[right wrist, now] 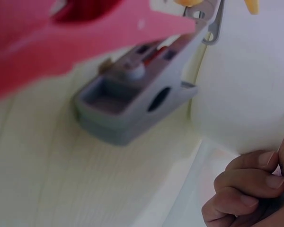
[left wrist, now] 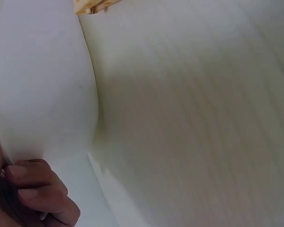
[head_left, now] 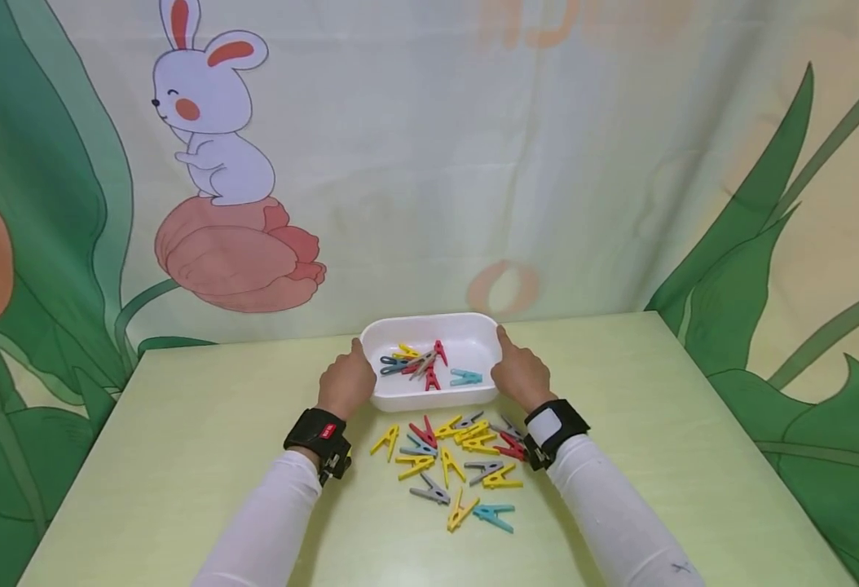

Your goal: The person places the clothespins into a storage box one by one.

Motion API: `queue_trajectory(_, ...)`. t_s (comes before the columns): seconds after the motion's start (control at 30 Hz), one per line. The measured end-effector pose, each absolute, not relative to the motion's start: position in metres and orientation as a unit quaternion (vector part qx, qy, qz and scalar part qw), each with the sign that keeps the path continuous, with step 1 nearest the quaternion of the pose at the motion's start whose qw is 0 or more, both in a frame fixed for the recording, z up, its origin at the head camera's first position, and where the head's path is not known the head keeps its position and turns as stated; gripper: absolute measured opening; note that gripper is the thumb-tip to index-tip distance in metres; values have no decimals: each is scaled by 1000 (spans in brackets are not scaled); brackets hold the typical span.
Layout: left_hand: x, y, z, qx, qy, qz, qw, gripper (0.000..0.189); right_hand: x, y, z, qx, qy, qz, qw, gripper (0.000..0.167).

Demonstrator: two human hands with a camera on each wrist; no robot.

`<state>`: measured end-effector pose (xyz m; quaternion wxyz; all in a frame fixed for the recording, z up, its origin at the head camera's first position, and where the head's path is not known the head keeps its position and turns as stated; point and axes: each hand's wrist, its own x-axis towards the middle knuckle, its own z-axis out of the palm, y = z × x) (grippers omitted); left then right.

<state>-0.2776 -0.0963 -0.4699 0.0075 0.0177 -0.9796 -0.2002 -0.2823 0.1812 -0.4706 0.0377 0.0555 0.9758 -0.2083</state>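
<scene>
A white plastic tray stands at the table's far edge, with both hands at its short ends. My left hand grips the left end, thumb at the rim; in the left wrist view its curled fingers are against the tray's end. My right hand holds the right end likewise, fingers curled there in the right wrist view. Inside lie several clothespins: a light blue one apart at the right, and red, yellow, dark blue and brownish ones bunched at the left.
On the table, between my forearms, several yellow, red, grey and blue clothespins lie scattered in front of the tray, including a yellow one and a blue one. A printed curtain hangs right behind the table.
</scene>
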Motion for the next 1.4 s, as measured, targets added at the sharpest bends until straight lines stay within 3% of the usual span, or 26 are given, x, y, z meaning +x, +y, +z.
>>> queue_trajectory(0.27,-282,-91,-462,32,-986,-166,6,68,-287,180,-464,47,980,-191,27,74)
queue_trajectory(0.47,-280,-90,-463,26,-991,-118,53,66,-288,177,-465,34,984,-171,30,74)
queue_trajectory(0.8,-274,-82,-472,20,-995,-88,41,59,-276,187,-475,44,985,-160,52,78)
queue_trajectory(1.23,-277,-85,-470,28,-995,-88,45,61,-238,185,-439,-60,987,-119,-85,93)
queue_trajectory(1.4,-277,-81,-466,30,-995,-87,44,61,-198,176,-428,-123,984,-98,-88,95)
